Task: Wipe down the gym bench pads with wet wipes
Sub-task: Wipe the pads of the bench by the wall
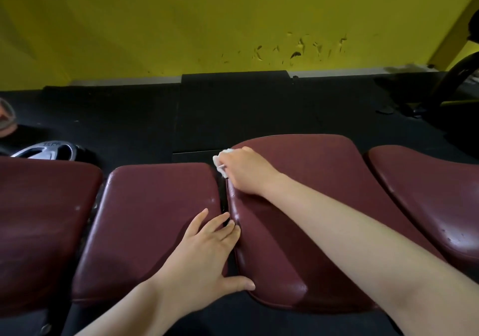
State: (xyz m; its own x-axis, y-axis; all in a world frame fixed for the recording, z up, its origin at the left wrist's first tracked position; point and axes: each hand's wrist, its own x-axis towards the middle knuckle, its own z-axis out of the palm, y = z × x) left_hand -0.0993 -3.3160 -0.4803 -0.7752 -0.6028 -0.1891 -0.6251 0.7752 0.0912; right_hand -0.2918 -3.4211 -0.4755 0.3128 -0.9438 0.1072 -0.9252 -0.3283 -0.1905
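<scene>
Several dark red bench pads lie side by side in front of me. My right hand (pixel 246 171) grips a white wet wipe (pixel 220 163) at the far left corner of the large raised pad (pixel 318 193). My left hand (pixel 207 252) rests flat with straight fingers on the flat pad (pixel 150 219) to its left, fingertips reaching into the gap between the two pads and touching the raised pad's edge. Most of the wipe is hidden under my right hand.
Another red pad (pixel 39 221) lies at the far left and one more (pixel 427 195) at the right. A grey weight plate (pixel 48 151) lies on the black floor (pixel 129 118) beyond. A yellow wall (pixel 207 24) stands behind; black equipment (pixel 456 87) sits at far right.
</scene>
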